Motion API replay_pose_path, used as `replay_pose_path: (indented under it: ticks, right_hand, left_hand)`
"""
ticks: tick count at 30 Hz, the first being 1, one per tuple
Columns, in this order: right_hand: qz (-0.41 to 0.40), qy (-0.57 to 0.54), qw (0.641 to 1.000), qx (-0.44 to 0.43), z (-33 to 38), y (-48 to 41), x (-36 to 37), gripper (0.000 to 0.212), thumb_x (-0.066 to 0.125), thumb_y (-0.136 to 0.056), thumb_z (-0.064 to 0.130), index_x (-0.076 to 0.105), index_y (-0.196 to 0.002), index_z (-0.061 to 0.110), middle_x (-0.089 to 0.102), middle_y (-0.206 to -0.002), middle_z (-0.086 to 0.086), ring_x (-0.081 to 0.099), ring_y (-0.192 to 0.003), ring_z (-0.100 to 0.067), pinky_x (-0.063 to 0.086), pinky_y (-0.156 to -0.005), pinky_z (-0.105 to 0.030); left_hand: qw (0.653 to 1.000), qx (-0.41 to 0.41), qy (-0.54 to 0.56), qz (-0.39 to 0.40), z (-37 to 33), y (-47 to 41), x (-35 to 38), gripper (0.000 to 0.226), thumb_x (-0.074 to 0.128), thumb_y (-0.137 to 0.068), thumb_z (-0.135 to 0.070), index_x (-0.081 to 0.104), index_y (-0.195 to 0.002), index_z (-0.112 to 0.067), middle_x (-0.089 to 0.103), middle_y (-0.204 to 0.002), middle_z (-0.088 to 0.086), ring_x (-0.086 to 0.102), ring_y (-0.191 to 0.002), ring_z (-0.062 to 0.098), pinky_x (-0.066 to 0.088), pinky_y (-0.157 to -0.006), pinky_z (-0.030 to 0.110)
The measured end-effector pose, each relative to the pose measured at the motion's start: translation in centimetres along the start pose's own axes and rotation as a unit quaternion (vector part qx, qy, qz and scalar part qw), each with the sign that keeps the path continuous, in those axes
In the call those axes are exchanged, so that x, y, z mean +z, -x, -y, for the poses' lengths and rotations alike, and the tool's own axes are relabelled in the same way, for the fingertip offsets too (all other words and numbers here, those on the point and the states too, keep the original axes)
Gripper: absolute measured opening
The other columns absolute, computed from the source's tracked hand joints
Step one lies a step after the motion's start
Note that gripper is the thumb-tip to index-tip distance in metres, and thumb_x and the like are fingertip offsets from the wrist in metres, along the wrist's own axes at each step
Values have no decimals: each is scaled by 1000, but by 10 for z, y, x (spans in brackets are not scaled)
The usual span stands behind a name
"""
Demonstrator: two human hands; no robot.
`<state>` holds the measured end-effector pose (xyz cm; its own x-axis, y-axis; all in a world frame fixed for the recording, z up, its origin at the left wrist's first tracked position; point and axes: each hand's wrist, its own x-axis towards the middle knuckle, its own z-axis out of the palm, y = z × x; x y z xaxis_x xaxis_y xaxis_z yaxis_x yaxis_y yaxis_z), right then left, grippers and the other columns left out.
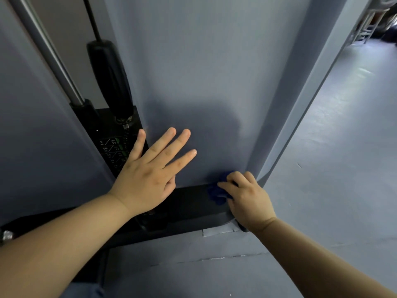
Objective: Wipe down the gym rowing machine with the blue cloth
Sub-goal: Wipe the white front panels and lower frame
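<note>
Grey-blue painted floor (343, 147) lay right of the tall grey-blue machine panel (204, 61), left hand (148, 175) pressed flat on the panel with fingers spread, right hand (247, 198) curled round crumpled blue cloth (214, 193) at the panel's lower right corner, against black base (189, 204) beneath the panel.

The left hand (148, 177) lies flat on the panel (193, 72), left of the cloth (217, 193).

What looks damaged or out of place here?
The grey floor covering just in front of the black machine base looks torn: there is a pale, ragged-edged patch with a crack line running below it. Nothing else stands out; the right hand grips the crumpled blue cloth against that base.
</note>
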<state>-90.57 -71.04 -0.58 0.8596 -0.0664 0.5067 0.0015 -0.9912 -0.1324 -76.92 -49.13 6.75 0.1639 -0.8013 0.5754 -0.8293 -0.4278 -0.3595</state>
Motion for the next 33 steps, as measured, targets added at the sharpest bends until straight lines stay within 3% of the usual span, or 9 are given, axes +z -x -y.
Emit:
replay_pose_path:
  ticks: [4,8,11,13,16,19,24,29,33]
  right_hand:
    - [99,-100,984,113,18,-14,-30,38,65,-92,24,60,-130,26,59,-120,6,56,-106,-21,50,-85,-29]
    - [75,-309,917,240,31,-31,-78,20,60,-97,30,56,-116,35,64,-105,19,61,-96,-8,50,-77,-18]
    - [26,-445,844,298,34,-33,-103,13,58,-98,30,57,-109,35,69,-99,13,66,-93,-5,57,-86,-32]
    - [8,-516,788,336,38,-34,-112,13,56,-98,31,58,-110,35,71,-100,8,68,-94,-9,56,-92,-42]
    - [26,-588,722,362,49,-37,-114,16,51,-101,31,62,-113,29,74,-102,5,70,-99,-16,52,-99,-46]
    - [85,-618,698,351,63,-38,-111,28,45,-103,32,65,-113,16,75,-105,-1,71,-100,-17,53,-98,-43]
    - [115,-625,706,313,71,-40,-108,37,51,-94,38,66,-116,10,73,-112,-8,68,-108,-23,51,-99,-46]
    - [101,-643,699,296,68,-40,-109,37,60,-88,28,63,-122,13,71,-116,-5,67,-111,-23,52,-99,-47]
    - [122,-748,576,307,67,-40,-117,45,55,-89,40,63,-128,16,68,-123,-9,64,-115,-33,53,-96,-48]
  left_hand:
    - [999,-33,30,-21,-8,-5,-10,58,65,-79,-18,54,-136,-25,34,-156,4,26,-145,23,7,-118,56]
    - [977,-141,132,-93,-22,-28,-41,31,62,-80,-20,69,-110,-24,64,-124,-8,53,-116,15,31,-97,39]
    - [958,-166,230,-41,-37,-34,-55,33,53,-86,-31,65,-115,-22,66,-115,-9,55,-108,13,38,-93,35]
    - [930,-195,312,20,-44,-35,-60,42,49,-90,-40,60,-126,-22,62,-123,-10,53,-113,9,45,-97,35]
    - [840,-285,451,104,-43,-36,-63,51,54,-92,-49,49,-139,-33,53,-131,-23,47,-118,-6,39,-99,19]
    - [776,-325,523,139,-41,-31,-60,52,66,-87,-47,51,-136,-39,56,-126,-25,52,-115,-8,39,-94,13]
    - [741,-347,554,152,-36,-29,-52,31,80,-79,-29,64,-103,-41,70,-97,-17,64,-89,-3,49,-79,16]
    - [752,-358,540,119,-35,-30,-53,19,68,-90,-15,66,-92,-33,69,-90,-13,64,-86,3,54,-78,24]
    - [871,-249,419,-64,-42,-36,-63,14,66,-88,-9,66,-95,-20,59,-98,-11,59,-91,5,48,-80,14]
